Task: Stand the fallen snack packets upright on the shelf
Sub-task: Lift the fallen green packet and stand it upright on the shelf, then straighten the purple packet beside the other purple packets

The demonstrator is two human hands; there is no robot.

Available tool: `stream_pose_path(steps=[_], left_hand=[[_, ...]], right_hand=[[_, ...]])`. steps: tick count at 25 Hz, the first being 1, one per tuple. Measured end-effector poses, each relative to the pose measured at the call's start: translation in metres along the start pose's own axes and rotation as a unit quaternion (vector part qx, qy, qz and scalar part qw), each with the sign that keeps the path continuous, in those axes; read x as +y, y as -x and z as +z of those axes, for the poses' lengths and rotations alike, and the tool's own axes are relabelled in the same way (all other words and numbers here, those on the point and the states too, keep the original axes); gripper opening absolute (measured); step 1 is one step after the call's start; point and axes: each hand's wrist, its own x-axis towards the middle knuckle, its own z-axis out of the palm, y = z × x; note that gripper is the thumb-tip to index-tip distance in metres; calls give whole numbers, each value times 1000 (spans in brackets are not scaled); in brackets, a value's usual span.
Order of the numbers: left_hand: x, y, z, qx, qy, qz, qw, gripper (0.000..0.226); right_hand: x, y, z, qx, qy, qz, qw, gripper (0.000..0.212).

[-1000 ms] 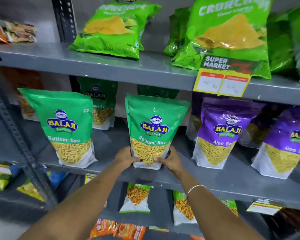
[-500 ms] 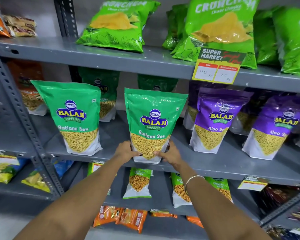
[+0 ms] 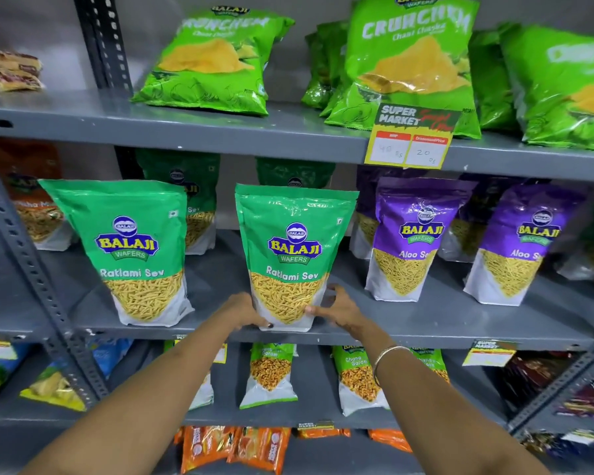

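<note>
Now the grey shelf (image 3: 426, 323) bears a green packet (image 3: 294, 255) standing upright near its front edge, between another green packet (image 3: 131, 252) and a purple one (image 3: 412, 241). Left hand (image 3: 242, 311) and right hand (image 3: 340, 308) grip its lower corners.

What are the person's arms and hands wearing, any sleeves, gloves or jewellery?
Both forearms are bare, with no sleeves in view and no gloves. The right wrist carries a thin metal bangle. The left hand has a dark-painted thumbnail; no rings are visible on the right hand.
</note>
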Motion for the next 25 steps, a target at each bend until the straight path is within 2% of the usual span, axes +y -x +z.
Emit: stream_pose_path(steps=[1, 3, 4, 5, 7, 9, 11, 13, 15, 17, 19, 20, 22, 25], left_hand=[[8, 8, -6, -60, -54, -33, 996, 29], [34, 19, -7, -181, -102, -73, 976, 22], [50, 20, -3, -218, -98, -68, 969, 23], [66, 18, 4, -241, -82, -47, 966, 23], [106, 9, 27, -255, -13, 19, 967, 20], [145, -7, 56, -195, 83, 72, 975, 15], [178, -32, 82, -99, 176, 79, 976, 59], [206, -58, 101, -24, 258, 86, 962, 99], [219, -82, 114, 23, 322, 115, 939, 115], [223, -104, 130, 52, 371, 117, 920, 97], [218, -113, 143, 74, 371, 104, 920, 79], [219, -109, 146, 90, 359, 94, 924, 79], [217, -108, 152, 105, 312, 68, 942, 93], [211, -94, 158, 135, 220, 13, 966, 102]], right_hand=[[5, -2, -12, 2, 17, 22, 1000, 78], [15, -3, -48, 17, 68, 68, 995, 39], [22, -5, -69, 38, 94, 80, 992, 29], [28, -7, -93, 63, 127, 92, 986, 35], [40, -10, -139, 138, 131, 96, 977, 30], [63, -26, -180, 202, 81, 84, 972, 63], [78, -48, -208, 199, 30, 29, 979, 84], [94, -76, -230, 135, -3, -8, 991, 94], [100, -92, -238, 37, -44, -30, 998, 79], [104, -99, -238, -51, -83, -66, 993, 67], [108, -97, -233, -53, -87, -86, 991, 72], [109, -92, -231, -37, -77, -89, 992, 69], [115, -81, -231, -27, -65, -78, 994, 54], [120, -61, -232, -34, -48, -69, 996, 47]])
